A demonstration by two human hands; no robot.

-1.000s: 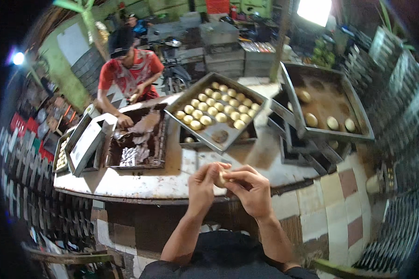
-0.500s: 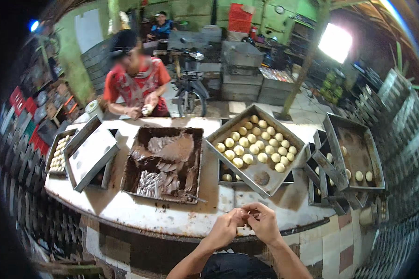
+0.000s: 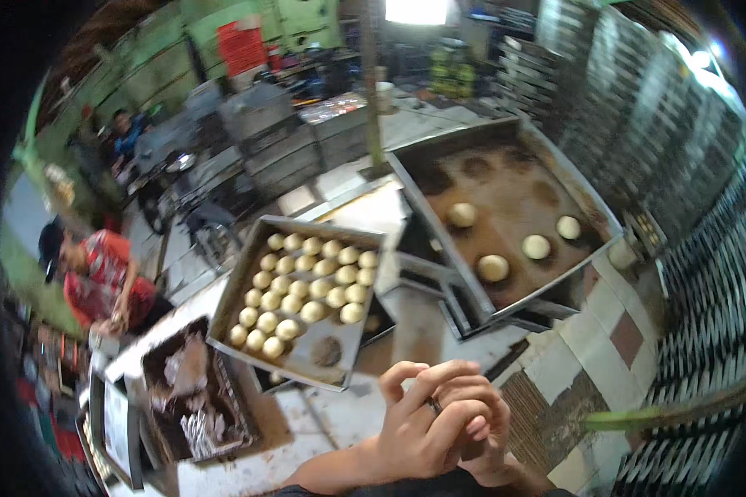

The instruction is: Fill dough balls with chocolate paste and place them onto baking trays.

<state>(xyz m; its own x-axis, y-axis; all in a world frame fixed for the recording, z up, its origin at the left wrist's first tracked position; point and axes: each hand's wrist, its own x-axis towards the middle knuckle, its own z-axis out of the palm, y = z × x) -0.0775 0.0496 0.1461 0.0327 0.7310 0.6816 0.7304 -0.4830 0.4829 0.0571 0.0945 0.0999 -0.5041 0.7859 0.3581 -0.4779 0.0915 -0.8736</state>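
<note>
My left hand (image 3: 423,427), wearing a dark ring, is closed over my right hand (image 3: 489,439) at the lower middle, their fingers overlapping; whatever they hold is hidden between them. Above and left of them, a metal tray (image 3: 354,340) of several pale dough balls (image 3: 311,311) sits tilted on other trays. Up and right, a larger metal tray (image 3: 485,178) holds several dough balls (image 3: 535,247) spread apart on its browned bottom.
A co-worker (image 3: 99,273) in red stands at the left beside a pan of brown paste (image 3: 186,373) on the white table (image 3: 307,439). Another person (image 3: 128,132) sits at the back. A post (image 3: 371,108), stacked metal trays (image 3: 696,157) and a green bar (image 3: 655,414) surround the table.
The camera has turned right, shifting the scene leftward and bringing the right tray nearer. My hands have closed further over each other, hiding the pale piece seen between them a second ago.
</note>
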